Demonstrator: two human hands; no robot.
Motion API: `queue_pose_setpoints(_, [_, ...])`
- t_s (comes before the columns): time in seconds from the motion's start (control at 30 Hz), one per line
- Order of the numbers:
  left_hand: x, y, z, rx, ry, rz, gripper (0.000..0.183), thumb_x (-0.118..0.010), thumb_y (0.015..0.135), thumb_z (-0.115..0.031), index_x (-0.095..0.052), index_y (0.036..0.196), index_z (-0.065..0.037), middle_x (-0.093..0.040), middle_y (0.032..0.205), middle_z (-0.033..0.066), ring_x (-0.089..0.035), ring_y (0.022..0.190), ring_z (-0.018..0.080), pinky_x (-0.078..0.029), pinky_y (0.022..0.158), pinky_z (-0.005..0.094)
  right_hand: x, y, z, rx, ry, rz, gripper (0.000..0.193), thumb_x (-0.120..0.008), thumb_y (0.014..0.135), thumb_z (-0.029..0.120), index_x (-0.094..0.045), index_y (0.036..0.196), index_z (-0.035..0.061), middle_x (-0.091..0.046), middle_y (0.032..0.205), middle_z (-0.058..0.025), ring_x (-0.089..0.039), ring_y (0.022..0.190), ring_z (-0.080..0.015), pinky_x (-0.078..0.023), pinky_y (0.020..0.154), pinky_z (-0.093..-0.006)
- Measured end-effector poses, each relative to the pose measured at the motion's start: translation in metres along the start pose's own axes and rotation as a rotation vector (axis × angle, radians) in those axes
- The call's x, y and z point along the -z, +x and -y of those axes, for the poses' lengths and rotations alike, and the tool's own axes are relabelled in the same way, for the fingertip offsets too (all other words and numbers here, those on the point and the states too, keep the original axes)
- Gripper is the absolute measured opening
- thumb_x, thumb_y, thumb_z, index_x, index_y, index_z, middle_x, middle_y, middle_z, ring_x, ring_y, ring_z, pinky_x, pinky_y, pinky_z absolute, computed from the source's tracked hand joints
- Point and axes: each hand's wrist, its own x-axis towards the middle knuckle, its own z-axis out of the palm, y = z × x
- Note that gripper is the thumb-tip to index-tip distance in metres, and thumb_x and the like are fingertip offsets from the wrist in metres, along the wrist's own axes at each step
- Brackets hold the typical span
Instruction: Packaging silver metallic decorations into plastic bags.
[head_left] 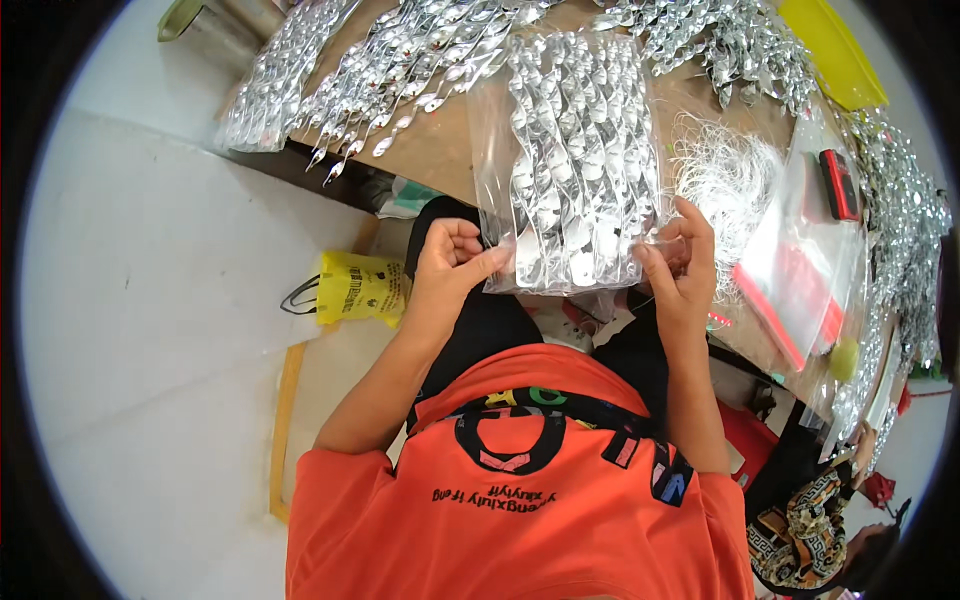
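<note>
A clear plastic bag filled with several shiny silver spiral ornaments lies on the brown table edge in front of me. My left hand pinches the bag's near left corner. My right hand grips the bag's near right corner, fingers curled around the plastic. I wear an orange shirt and dark trousers.
Loose silver spirals pile up at the table's back left and more spirals at the back right. A tuft of thin white strings lies right of the bag. Clear bags with red strips, a yellow tray, a yellow bag on the floor.
</note>
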Motion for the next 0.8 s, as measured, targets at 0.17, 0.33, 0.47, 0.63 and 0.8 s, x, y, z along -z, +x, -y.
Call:
queue_pose_setpoints(0.17, [-0.001, 0.002, -0.006, 0.466, -0.294, 0.24, 0.021, -0.065, 0.09, -0.023, -0.059, 0.102, -0.007, -0.064, 0.09, 0.0014, -0.058, 0.077, 0.0077, -0.045, 0.069, 0.0226, 0.012, 0.015, -0.002, -0.146, 0.102, 0.051, 0.046, -0.062, 0.085, 0.0, -0.047, 0.128, 0.0045, -0.05, 0.087, 0.0022, -0.046, 0.067, -0.0028, -0.037, 0.059, -0.0171])
queue_pose_setpoints(0.33, [-0.004, 0.006, 0.002, 0.397, -0.329, 0.363, 0.021, -0.061, 0.092, -0.028, -0.06, 0.096, -0.008, -0.061, 0.082, -0.0005, -0.056, 0.07, 0.0059, -0.043, 0.064, 0.0207, 0.007, 0.017, -0.01, -0.14, -0.086, 0.102, 0.037, -0.058, 0.087, 0.0, -0.053, 0.123, 0.0058, -0.051, 0.09, 0.0009, -0.049, 0.072, -0.0054, -0.04, 0.062, -0.0196])
queue_pose_setpoints(0.47, [-0.015, 0.004, -0.004, 0.369, -0.295, 0.268, 0.017, -0.057, 0.094, -0.024, -0.06, 0.096, -0.007, -0.06, 0.078, -0.0011, -0.053, 0.066, 0.0069, -0.04, 0.059, 0.0223, -0.003, 0.016, -0.014, 0.195, -0.393, -0.038, 0.036, -0.056, 0.087, -0.003, -0.055, 0.122, 0.0066, -0.053, 0.095, -0.0036, -0.052, 0.077, -0.0128, -0.044, 0.067, -0.0252])
queue_pose_setpoints(0.63, [-0.021, 0.002, -0.001, 0.274, -0.297, 0.159, 0.019, -0.055, 0.094, -0.026, -0.061, 0.093, -0.009, -0.057, 0.074, -0.0032, -0.051, 0.063, 0.0066, -0.038, 0.057, 0.0217, -0.001, 0.019, -0.009, 0.216, -0.574, 0.046, 0.041, -0.052, 0.087, -0.001, -0.053, 0.127, 0.0098, -0.053, 0.098, -0.0088, -0.055, 0.082, -0.0219, -0.047, 0.072, -0.032])
queue_pose_setpoints(0.8, [-0.021, -0.001, -0.004, 0.284, -0.279, 0.145, 0.027, -0.052, 0.095, -0.034, -0.062, 0.098, -0.009, -0.061, 0.082, -0.0012, -0.055, 0.068, 0.0083, -0.041, 0.06, 0.0229, 0.006, 0.022, -0.019, 0.129, -0.475, 0.068, 0.045, -0.056, 0.084, 0.004, -0.052, 0.128, 0.0136, -0.056, 0.098, -0.0114, -0.058, 0.073, -0.0242, -0.048, 0.066, -0.0336])
